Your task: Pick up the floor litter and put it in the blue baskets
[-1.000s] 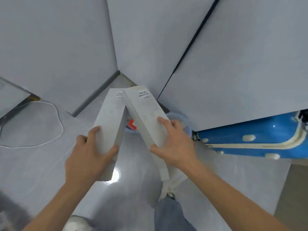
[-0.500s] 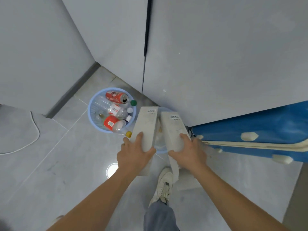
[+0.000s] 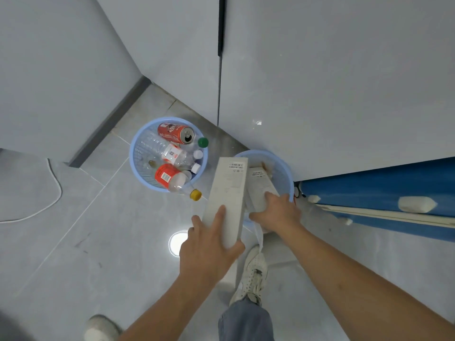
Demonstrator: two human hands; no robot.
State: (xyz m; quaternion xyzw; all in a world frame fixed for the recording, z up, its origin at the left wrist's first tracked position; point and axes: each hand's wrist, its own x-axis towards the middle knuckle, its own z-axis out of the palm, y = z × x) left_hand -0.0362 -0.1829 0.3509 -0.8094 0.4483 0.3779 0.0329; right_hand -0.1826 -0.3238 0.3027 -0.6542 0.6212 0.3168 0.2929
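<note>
Two white cartons are the litter in hand: the left carton (image 3: pixel 227 193), gripped by the left hand (image 3: pixel 209 252), points toward 12 o'clock above the floor, its far end over the rim of the right basket (image 3: pixel 286 168). The right hand (image 3: pixel 278 212) grips the right carton (image 3: pixel 259 190), already dipping into that basket. The left basket (image 3: pixel 134 153), at 11 o'clock, holds cans and bottles. This looks like the placing step; next, both fingers should let go once the cartons are inside.
</note>
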